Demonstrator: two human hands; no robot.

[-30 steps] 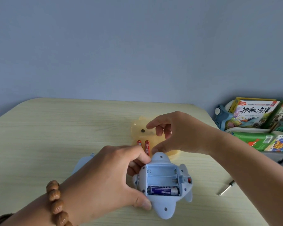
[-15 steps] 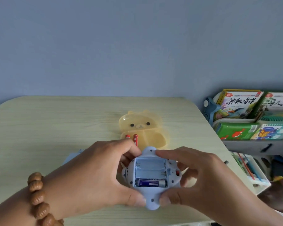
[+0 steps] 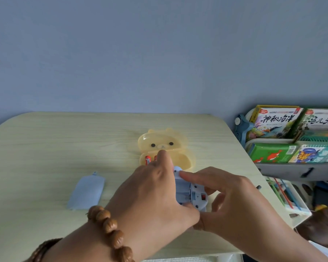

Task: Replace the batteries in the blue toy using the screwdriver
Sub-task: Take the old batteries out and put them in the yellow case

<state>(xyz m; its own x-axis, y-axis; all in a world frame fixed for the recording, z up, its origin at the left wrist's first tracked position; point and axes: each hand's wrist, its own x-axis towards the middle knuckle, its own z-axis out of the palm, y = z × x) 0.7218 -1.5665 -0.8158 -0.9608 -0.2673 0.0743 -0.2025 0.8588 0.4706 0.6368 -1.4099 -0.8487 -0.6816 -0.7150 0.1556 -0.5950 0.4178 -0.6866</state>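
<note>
The blue toy (image 3: pixel 190 192) lies back-up on the table (image 3: pixel 46 148), its battery bay mostly hidden under my left hand (image 3: pixel 155 193). That hand lies across the toy, thumb at its near edge, forefinger stretched out to the red batteries (image 3: pixel 147 159) in the yellow bear case (image 3: pixel 165 146). My right hand (image 3: pixel 229 201) grips the toy's right side, forefinger on its far edge and thumb at its near edge. The toy's blue cover (image 3: pixel 85 191) lies loose on the table to the left. A small dark tip (image 3: pixel 258 186) shows past my right hand; I cannot tell whether it is the screwdriver.
A rack with children's books (image 3: pixel 276 123) stands right of the table, with a white bin of pens (image 3: pixel 288 197) below it. The table's right edge runs close behind my right hand. A bead bracelet (image 3: pixel 110 227) is on my left wrist.
My left hand has slid forward over the toy, its forefinger now at the red batteries. The blue cover behind it has come into view. My right hand still holds the toy.
</note>
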